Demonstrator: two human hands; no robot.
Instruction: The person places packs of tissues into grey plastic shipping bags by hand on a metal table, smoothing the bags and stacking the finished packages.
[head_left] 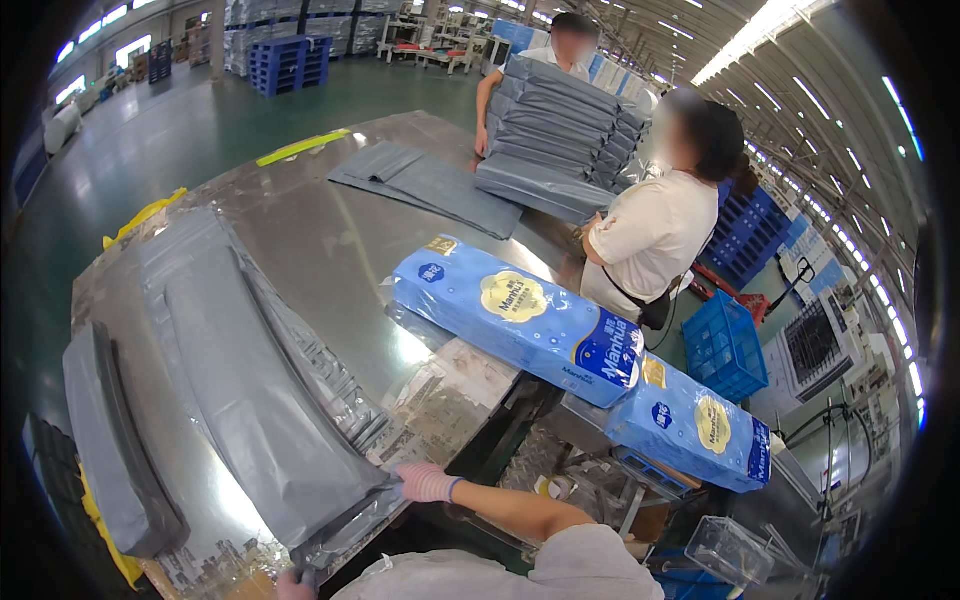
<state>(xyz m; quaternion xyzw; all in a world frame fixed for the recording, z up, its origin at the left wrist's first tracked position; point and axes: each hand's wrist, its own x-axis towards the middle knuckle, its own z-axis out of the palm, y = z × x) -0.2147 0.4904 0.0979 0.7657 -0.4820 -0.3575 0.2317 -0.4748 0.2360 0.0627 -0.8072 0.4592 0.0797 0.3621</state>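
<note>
A stack of grey plastic bags (265,385) lies lengthwise on the metal table in front of me. My right hand (428,483), in a pink-and-white striped glove, is closed on the near right corner of the top bag. At the bottom edge my left hand (295,584) shows only in part, closed at the bag's near left corner. Left of the stack rests a long grey wrapped bundle (115,450). To the right, two long blue packs (520,318) (690,425) lie end to end, beyond my right arm.
Two co-workers (655,225) (560,50) stand at the far side by a tall pile of folded grey bags (560,130). A flat grey bag (430,188) lies on the metal table (330,250). Yellow-green tape (303,148) marks its far edge. A blue crate (722,345) stands right.
</note>
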